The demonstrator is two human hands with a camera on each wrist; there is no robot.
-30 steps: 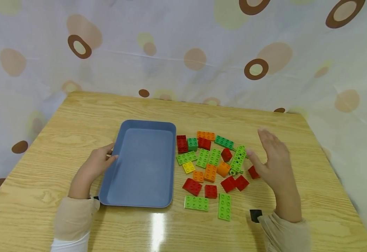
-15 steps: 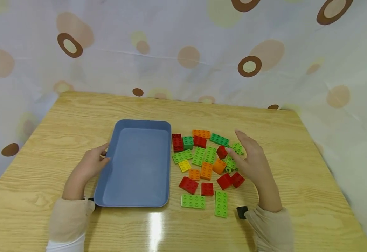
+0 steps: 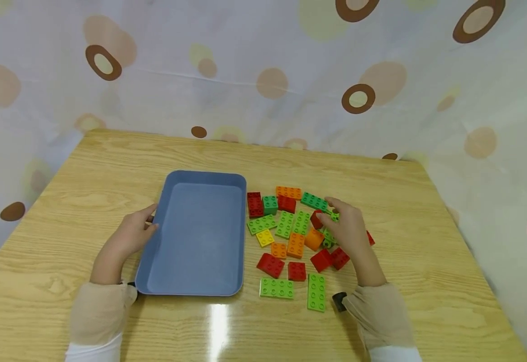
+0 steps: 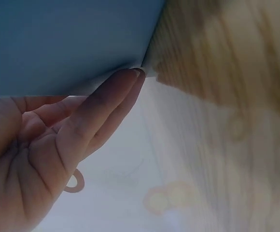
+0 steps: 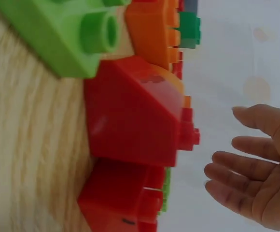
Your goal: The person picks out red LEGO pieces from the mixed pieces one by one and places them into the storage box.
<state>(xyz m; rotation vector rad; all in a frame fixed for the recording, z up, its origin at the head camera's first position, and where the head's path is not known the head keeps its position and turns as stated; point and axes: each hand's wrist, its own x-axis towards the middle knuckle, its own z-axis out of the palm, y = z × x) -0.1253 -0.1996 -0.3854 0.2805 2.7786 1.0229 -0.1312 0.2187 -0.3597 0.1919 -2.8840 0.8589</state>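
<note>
My left hand (image 3: 132,233) holds the left rim of a blue-grey rectangular tray (image 3: 244,241), thumb over the rim and fingers against its outer side. From the left wrist view, those fingers (image 4: 101,106) reach along the tray's wall (image 4: 72,43). My right hand (image 3: 347,226) hovers over the right end of a spread of toy building bricks, fingers apart and nothing in its grasp. Just under it lie a lime-green jointed piece (image 3: 329,236) and a red brick (image 3: 316,219), both partly covered. A red sloped brick (image 5: 130,111) looms close in the right wrist view, with the right hand (image 5: 256,169) above.
Several red, orange and green bricks lie loose right of the tray, among them a yellow one (image 3: 265,238). Two lime-green bricks, one flat (image 3: 276,288) and one upright in view (image 3: 316,292), lie nearest the front. A patterned curtain (image 3: 236,65) hangs behind the wooden table (image 3: 177,327).
My right hand has come left and lower, from the right side to over the bricks. The left hand keeps its place on the tray; the head view has shifted slightly.
</note>
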